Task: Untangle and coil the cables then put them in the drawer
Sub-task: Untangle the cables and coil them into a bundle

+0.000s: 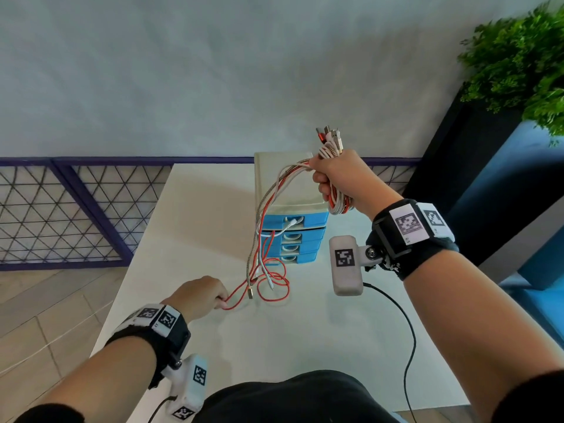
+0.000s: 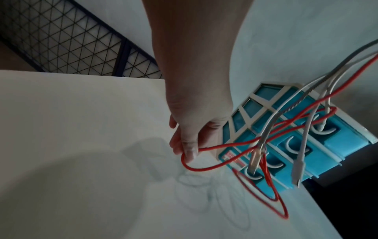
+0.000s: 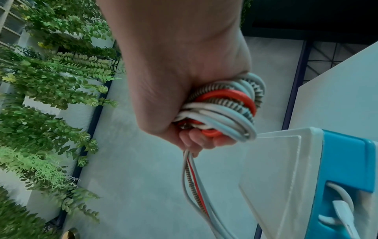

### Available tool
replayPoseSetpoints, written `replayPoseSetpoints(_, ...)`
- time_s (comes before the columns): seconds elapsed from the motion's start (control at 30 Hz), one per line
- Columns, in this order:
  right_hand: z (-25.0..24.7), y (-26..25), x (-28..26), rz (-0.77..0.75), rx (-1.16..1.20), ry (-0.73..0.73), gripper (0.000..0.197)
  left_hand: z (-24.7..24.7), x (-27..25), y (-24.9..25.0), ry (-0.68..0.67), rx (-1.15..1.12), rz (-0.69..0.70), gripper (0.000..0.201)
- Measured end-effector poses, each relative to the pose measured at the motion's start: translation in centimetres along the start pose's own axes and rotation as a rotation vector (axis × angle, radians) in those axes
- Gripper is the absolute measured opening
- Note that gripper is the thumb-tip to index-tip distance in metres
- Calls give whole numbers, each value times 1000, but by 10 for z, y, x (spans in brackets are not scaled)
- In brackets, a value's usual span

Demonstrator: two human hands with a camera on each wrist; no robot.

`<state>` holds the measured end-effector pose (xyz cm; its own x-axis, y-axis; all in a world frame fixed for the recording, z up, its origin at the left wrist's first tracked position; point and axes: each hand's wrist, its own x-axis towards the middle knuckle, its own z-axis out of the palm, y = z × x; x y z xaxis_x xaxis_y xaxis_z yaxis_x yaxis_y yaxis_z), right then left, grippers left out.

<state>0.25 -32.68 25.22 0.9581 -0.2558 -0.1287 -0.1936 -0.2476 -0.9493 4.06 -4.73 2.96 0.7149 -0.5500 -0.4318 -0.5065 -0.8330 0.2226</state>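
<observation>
Red, white and braided cables (image 1: 331,178) sit bunched in the clenched right hand (image 1: 338,175), raised above the blue drawer unit (image 1: 293,236); their tails dangle to the white bench (image 1: 189,209), where the left hand (image 1: 201,293) pinches a red cable (image 1: 235,302).

Cables held up over a white table

The right hand (image 1: 340,175) grips a bunch of cables (image 1: 331,154) above the blue drawer unit (image 1: 294,222); strands hang to the white table (image 1: 213,224), where the left hand (image 1: 201,293) pinches the red cable (image 1: 274,296).
</observation>
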Motion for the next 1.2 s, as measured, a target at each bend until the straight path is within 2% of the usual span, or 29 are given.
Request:
replayPoseSetpoints(0.07, 2, 1, -1, 19, -23, -56, 12, -4, 6, -5, -35, -61, 17, 26)
replayPoseSetpoints(0.13, 3, 2, -2, 27, -67, -130, 14, -11, 14, -11, 40, -117, 19, 23)
replayPoseSetpoints(0.2, 6, 5, -3, 25, -117, -211, 17, -25, 20, -11, 229, -186, -3, 26)
replayPoseSetpoints(0.3, 13, 12, -4, 30, -158, -293, 13, -67, 20, 11, 637, -391, -9, 22)
replayPoseSetpoints(0.33, 15, 15, -4, 31, -157, -314, 11, -84, 17, 23, 740, -478, 3, 21)
replayPoseSetpoints(0.37, 18, 17, -5, 33, -148, -339, 11, -101, 13, 36, 786, -577, 25, 23)
replayPoseSetpoints(0.4, 21, 19, -5, 35, -127, -367, 11, -116, 8, 51, 769, -705, 58, 29)
replayPoseSetpoints(0.47, 25, 21, -4, 32, -69, -425, 13, -139, -2, 79, 572, -886, 155, 47)
replayPoseSetpoints(0.53, 27, 22, -3, 9, -46, -457, 18, -152, -12, 100, 353, -853, 215, 68)
replayPoseSetpoints(0.57, 27, 22, -3, 2, -33, -465, 20, -153, -14, 106, 278, -856, 237, 71)
replayPoseSetpoints(0.67, 21, 24, -3, 16, 50, -497, 19, -153, -21, 110, 55, -1095, 279, 52)
replayPoseSetpoints(0.77, 17, 28, -3, 11, 85, -507, 18, -154, -23, 103, -227, -1341, 273, 47)
replayPoseSetpoints(0.83, 16, 28, -3, 7, 77, -507, 15, -154, -24, 98, -358, -1481, 323, 41)
replayPoseSetpoints(0.9, 14, 27, -4, 13, 72, -506, 13, -153, -24, 94, -405, -1560, 364, 33)
replayPoseSetpoints(1.03, 11, 22, -7, 3, -45, -534, 12, -146, -20, 87, -349, -1535, 388, 20)
replayPoseSetpoints(1.1, 10, 19, -8, -9, -163, -547, 15, -142, -17, 83, -323, -1491, 403, 19)
replayPoseSetpoints(1.2, 10, 17, -7, 1, -345, -553, 23, -137, -17, 86, -287, -1441, 339, 21)
